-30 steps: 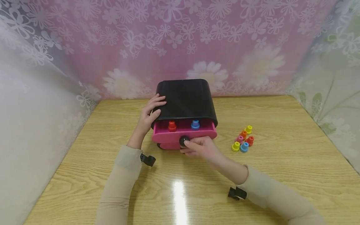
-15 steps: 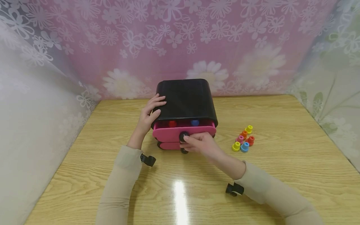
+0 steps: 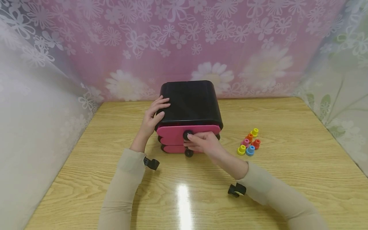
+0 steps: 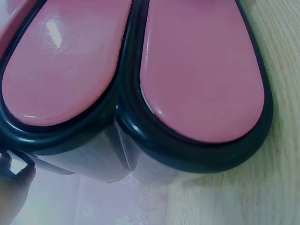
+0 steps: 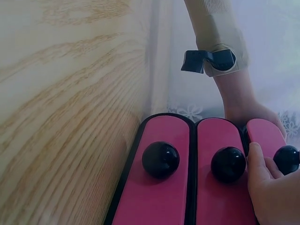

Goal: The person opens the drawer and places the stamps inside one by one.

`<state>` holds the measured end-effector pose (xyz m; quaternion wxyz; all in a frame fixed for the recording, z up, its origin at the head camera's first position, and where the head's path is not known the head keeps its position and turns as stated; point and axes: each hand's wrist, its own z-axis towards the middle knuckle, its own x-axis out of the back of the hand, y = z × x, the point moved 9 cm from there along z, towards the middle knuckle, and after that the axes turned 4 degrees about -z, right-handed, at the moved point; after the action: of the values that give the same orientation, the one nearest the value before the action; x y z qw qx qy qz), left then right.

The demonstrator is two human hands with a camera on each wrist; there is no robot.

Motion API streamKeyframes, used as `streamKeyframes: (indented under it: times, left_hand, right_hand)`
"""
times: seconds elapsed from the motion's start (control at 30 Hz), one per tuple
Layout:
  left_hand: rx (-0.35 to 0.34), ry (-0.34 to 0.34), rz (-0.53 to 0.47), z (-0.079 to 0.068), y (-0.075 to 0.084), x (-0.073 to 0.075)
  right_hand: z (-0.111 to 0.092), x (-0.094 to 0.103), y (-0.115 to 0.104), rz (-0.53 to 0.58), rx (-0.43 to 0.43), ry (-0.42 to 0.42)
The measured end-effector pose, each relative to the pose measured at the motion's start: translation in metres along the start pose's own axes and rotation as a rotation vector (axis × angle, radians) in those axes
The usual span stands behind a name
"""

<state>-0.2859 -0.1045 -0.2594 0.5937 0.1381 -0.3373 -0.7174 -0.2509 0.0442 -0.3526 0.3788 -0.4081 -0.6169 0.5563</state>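
Observation:
A small black cabinet (image 3: 189,102) with three pink drawers stands on the wooden table. Its top drawer (image 3: 169,131) sits almost fully in, with a thin dark gap along its upper edge. My right hand (image 3: 208,145) pinches the round black knob (image 3: 187,134) of that drawer, thumb against it. The middle knob (image 5: 228,164) and bottom knob (image 5: 160,160) show in the right wrist view. My left hand (image 3: 153,116) rests on the cabinet's upper left edge, fingers spread over the black top. Part of it (image 4: 14,190) shows at the cabinet's side in the left wrist view. The drawer's contents are hidden.
Several small stepped plastic pegs lie grouped right of the cabinet, among them a yellow peg (image 3: 241,149), a blue peg (image 3: 250,150) and a red peg (image 3: 256,144). A flowered pink curtain (image 3: 172,48) hangs behind the table (image 3: 109,159).
My right hand has pushed the top drawer inward by its knob. The red and blue pegs inside it have gone out of sight. My left hand has stayed in place.

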Motion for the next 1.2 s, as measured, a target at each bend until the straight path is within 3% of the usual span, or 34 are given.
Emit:
streamKeyframes:
  times: [0.63, 0.97, 1.2]
  left_hand:
    - [-0.003, 0.005, 0.003, 0.000, 0.002, 0.001]
    - [0.010, -0.009, 0.004, 0.001, 0.001, -0.001]
    - [0.007, -0.003, -0.001, 0.000, 0.001, 0.000]
  right_hand:
    - [0.007, 0.001, -0.003, 0.033, 0.035, 0.025]
    - [0.002, 0.002, 0.005, 0.034, -0.018, 0.004]
    - [-0.005, 0.002, 0.011, -0.028, -0.027, -0.024]
